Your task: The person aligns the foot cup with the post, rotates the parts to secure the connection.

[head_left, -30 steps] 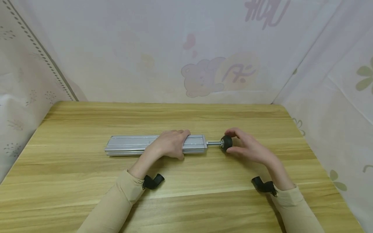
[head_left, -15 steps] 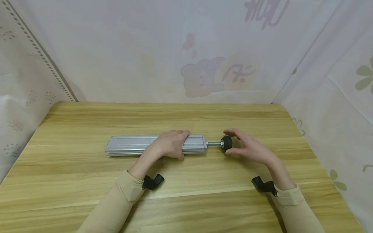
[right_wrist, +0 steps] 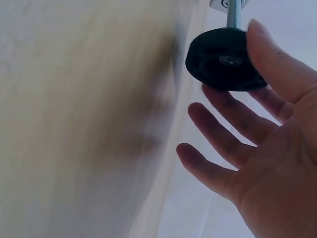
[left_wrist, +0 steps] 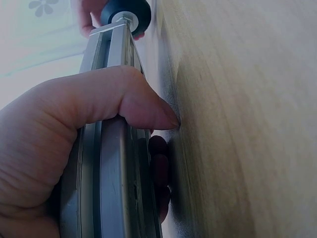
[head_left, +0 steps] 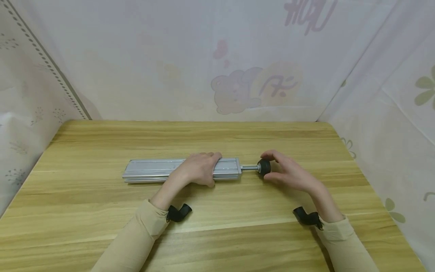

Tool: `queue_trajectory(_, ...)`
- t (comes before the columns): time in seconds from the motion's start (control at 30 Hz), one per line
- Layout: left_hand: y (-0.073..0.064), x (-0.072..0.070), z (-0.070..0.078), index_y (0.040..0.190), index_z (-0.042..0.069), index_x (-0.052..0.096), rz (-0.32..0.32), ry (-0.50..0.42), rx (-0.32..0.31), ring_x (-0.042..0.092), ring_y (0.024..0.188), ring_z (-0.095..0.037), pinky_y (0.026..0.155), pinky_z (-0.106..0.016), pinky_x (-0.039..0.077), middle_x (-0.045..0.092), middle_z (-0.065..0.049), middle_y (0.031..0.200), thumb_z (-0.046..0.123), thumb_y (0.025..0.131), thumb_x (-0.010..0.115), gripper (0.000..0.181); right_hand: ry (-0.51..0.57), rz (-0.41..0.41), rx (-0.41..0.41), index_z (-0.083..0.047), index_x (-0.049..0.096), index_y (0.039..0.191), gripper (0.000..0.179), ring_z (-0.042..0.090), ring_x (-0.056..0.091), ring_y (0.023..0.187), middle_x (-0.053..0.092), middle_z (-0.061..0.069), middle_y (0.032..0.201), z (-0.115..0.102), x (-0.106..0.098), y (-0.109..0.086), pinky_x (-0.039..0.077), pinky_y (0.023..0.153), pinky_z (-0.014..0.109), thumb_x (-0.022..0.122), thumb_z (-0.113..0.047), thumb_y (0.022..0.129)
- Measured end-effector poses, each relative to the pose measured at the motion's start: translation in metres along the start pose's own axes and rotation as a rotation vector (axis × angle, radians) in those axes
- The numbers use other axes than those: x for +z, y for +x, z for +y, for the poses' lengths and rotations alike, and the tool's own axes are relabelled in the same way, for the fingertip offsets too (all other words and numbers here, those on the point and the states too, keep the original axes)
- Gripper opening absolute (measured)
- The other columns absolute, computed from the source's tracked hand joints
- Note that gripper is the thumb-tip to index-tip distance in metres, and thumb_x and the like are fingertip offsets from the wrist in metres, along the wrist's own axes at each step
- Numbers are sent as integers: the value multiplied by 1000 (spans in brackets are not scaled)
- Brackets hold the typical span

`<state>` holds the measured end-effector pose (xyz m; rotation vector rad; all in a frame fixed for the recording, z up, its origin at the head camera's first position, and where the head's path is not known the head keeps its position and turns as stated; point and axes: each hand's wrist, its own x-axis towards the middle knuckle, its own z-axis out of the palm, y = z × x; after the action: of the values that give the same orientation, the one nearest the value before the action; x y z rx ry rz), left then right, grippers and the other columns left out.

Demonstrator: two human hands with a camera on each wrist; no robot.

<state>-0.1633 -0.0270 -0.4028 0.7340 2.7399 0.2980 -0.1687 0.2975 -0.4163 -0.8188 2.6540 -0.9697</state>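
Note:
A long silver aluminium profile lies crosswise on the wooden table. From its right end sticks out a levelling foot with a threaded rod and a round black base. My left hand grips the profile right of its middle; in the left wrist view the thumb comes down over one side and fingertips show on the other. With thumb and forefinger my right hand pinches the rim of the black base. In the right wrist view the underside of the base shows, and the other fingers spread loosely below it.
The wood-grain table has rounded far corners. A pale printed cloth hangs right behind it and along both sides. Black curved pieces stick out from both wrists at the sleeve cuffs.
The right thumb and forefinger shift very slightly at the rim of the black base. The profile and the left hand stay in place.

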Motion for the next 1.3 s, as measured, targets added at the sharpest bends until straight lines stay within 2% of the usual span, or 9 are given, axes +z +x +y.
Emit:
queue_trajectory(0.2,0,1,0,136,12,52,9,3,4,65,103,-24,90,-45,53,69,-5,117,22,69,84,74,30,-54,30,-12,48,145,48,34,59,133,62,13,141,1,-2,-1,51,103,52,62,-29,103)
queue_trajectory(0.33,0,1,0,134,12,52,9,-7,2,65,102,-24,90,-45,53,68,-5,116,21,69,84,73,37,-73,45,-13,45,149,49,36,58,135,60,14,145,2,-2,-2,51,102,52,56,-33,106)
queue_trajectory(0.43,0,1,1,134,13,52,8,-13,-2,64,102,-24,89,-45,54,68,-5,116,21,69,84,73,33,-56,40,-12,44,151,60,36,53,139,56,12,151,1,-2,-2,47,108,56,66,-35,100)
queue_trajectory(0.57,1,1,1,134,13,52,5,-10,-4,65,103,-24,89,-45,54,68,-4,117,21,70,83,72,-17,-3,-1,-9,45,149,80,34,49,141,53,11,151,0,-1,-1,39,116,58,86,-26,83)
queue_trajectory(0.7,1,1,1,134,14,52,4,-4,-5,65,102,-24,89,-45,54,68,-4,116,21,70,83,72,-58,37,-34,-6,49,143,79,34,53,135,57,13,144,-1,2,1,41,114,56,90,-19,77)
queue_trajectory(0.87,1,1,1,136,13,51,6,-5,-7,65,104,-24,89,-45,54,68,-5,119,21,70,84,75,-34,47,-41,-6,51,140,69,33,54,133,59,13,141,-1,3,1,42,113,57,87,-16,81)
queue_trajectory(1.0,1,1,1,136,12,52,9,-6,-1,65,105,-24,92,-45,54,69,-5,119,22,70,84,74,-12,33,-36,-10,52,139,60,33,55,133,60,10,140,-1,1,-1,43,112,57,82,-20,87)
queue_trajectory(1.17,0,0,1,134,11,52,12,-9,5,65,104,-23,94,-45,53,69,-6,119,21,70,84,73,-3,11,-39,-9,52,140,50,31,58,130,62,9,138,-1,-1,-1,46,107,56,72,-23,96)
queue_trajectory(1.3,0,0,1,134,11,52,10,-5,5,65,104,-24,93,-45,53,69,-5,118,22,70,84,72,17,-1,5,-10,50,143,46,33,56,133,60,11,142,-1,-3,-1,47,106,57,63,-27,102)
